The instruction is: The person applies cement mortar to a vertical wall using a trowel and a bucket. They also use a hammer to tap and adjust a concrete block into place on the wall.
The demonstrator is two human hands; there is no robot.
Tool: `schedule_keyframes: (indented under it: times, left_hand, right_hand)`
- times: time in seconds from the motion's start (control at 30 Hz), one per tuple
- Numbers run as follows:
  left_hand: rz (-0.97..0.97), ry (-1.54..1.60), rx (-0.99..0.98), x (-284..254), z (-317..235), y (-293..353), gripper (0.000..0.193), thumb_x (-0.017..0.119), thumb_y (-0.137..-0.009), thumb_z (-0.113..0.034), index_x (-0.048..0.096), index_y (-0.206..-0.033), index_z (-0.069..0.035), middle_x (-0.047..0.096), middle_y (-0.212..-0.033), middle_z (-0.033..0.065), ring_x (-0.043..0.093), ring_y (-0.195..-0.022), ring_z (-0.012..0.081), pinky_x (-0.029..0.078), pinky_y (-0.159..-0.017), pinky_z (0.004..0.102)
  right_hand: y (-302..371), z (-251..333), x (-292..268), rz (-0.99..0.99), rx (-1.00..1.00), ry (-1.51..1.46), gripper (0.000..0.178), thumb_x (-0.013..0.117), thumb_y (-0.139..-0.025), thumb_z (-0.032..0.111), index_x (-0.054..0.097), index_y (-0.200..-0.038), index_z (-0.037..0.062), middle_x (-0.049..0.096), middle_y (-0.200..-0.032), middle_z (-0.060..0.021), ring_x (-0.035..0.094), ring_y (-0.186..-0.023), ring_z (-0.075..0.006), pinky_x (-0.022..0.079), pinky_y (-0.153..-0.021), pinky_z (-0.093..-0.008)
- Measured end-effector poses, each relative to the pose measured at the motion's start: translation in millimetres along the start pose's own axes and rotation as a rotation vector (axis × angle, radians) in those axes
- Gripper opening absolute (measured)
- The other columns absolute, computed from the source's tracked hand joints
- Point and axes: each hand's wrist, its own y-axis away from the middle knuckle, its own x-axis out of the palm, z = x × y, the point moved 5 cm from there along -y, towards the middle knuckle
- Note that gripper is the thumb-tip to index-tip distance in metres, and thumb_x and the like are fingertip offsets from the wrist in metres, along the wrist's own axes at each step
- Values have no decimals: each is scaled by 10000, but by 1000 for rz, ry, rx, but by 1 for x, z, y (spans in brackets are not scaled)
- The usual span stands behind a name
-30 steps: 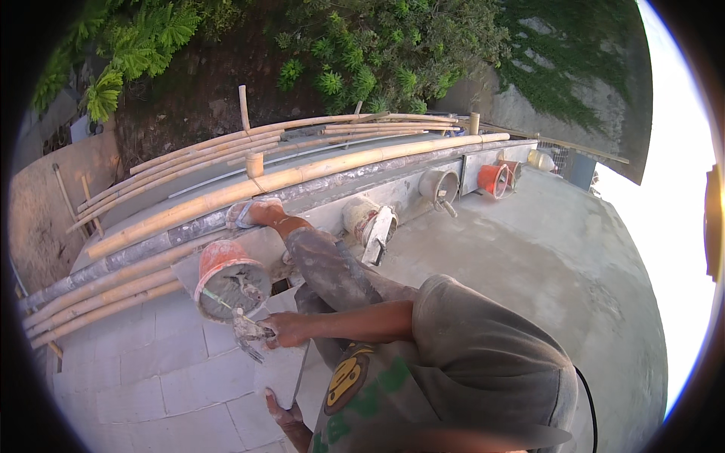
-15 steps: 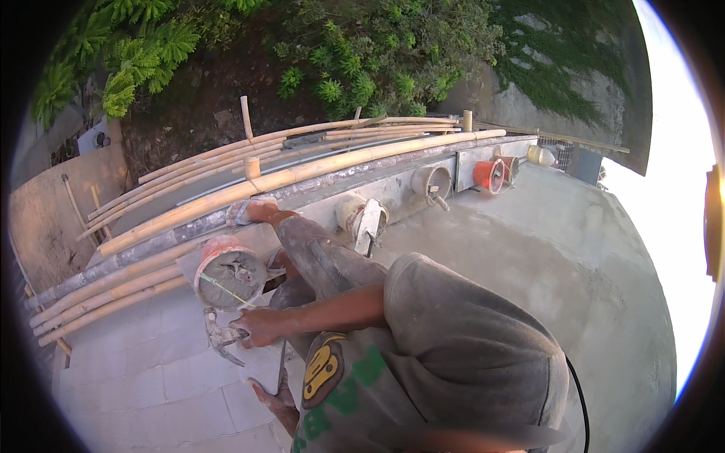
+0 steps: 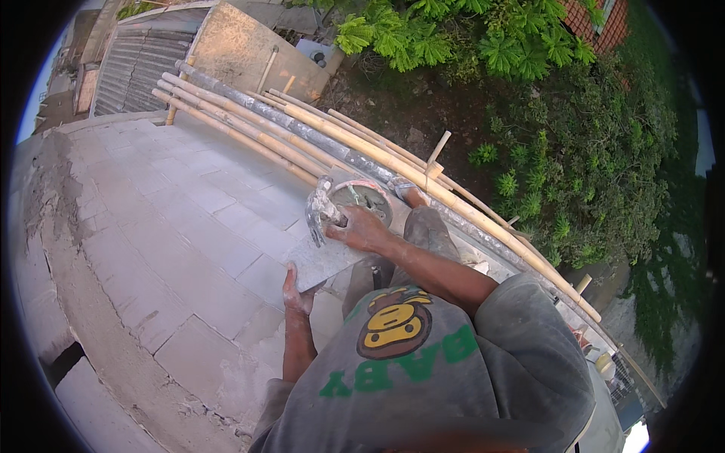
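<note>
My right hand point(image 3: 361, 226) is closed round the handle of a claw hammer point(image 3: 320, 211), its head smeared with grey. A flat pale grey slab point(image 3: 323, 264) lies just under the hammer, between my two hands. My left hand point(image 3: 297, 293) grips the slab's near left edge, thumb along the side; the fingers beneath are hidden. Right behind the hammer is a bucket point(image 3: 387, 220) with a reddish rim and grey mortar inside, partly covered by my right hand.
A wall of pale grey blocks point(image 3: 181, 234) spreads to the left. Bamboo poles point(image 3: 249, 124) and a mortar-stained pole point(image 3: 332, 151) run diagonally past my foot point(image 3: 411, 192). Beyond them the ground drops to shrubs point(image 3: 574, 166). A rough mortar strip point(image 3: 113, 340) lies at far left.
The view has swung left, bringing in more of the block wall. Hammer and slab stay in my hands; the left hand now shows more clearly at the slab's edge.
</note>
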Motion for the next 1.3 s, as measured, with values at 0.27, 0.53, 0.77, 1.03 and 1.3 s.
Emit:
schedule_keyframes:
  times: [0.27, 0.53, 0.77, 1.03, 1.3]
  left_hand:
    - [-3, 105, 91, -22, 9, 22, 708, 439, -915, -560, 350, -1458, -114, 505, -1374, 117, 510, -1228, 357, 444, -949, 535]
    - [106, 185, 32, -55, 24, 37, 721, 414, -922, -554, 309, -1480, -110, 482, -1396, 138, 516, -1224, 359, 451, -940, 547]
    - [179, 506, 63, -30, 25, 26, 716, 431, -913, -580, 388, -1432, -88, 540, -1298, 195, 583, -1089, 389, 525, -808, 561]
    - [767, 799, 136, 45, -30, 37, 762, 446, -881, -640, 430, -1390, -74, 582, -1203, 197, 622, -968, 401, 548, -714, 529]
    - [712, 868, 216, 39, -38, 48, 784, 421, -894, -654, 442, -1345, -14, 567, -1096, 324, 643, -875, 431, 575, -575, 449]
  right_hand:
    - [18, 61, 23, 82, -162, -20, 571, 662, -827, 488, 655, -1117, -4, 669, -985, -271, 646, -950, -414, 488, -876, -442]
    - [24, 45, 58, 285, 122, -296, 373, 647, -869, 298, 649, -1140, 42, 682, -947, -146, 669, -761, -212, 532, -611, -347]
    - [-4, 74, 14, 296, -86, -508, 685, 737, -794, 228, 436, -1388, 64, 674, -1022, -121, 657, -821, -162, 521, -579, -260]
    - [-41, 157, 29, 505, -269, -520, 902, 746, -776, 206, 224, -1503, 91, 612, -1217, -198, 600, -1134, -271, 557, -757, -368]
    - [-54, 188, 88, 1026, -254, -232, 1032, 792, -733, 485, 239, -1517, 106, 504, -1409, -128, 468, -1304, -285, 384, -1083, -419]
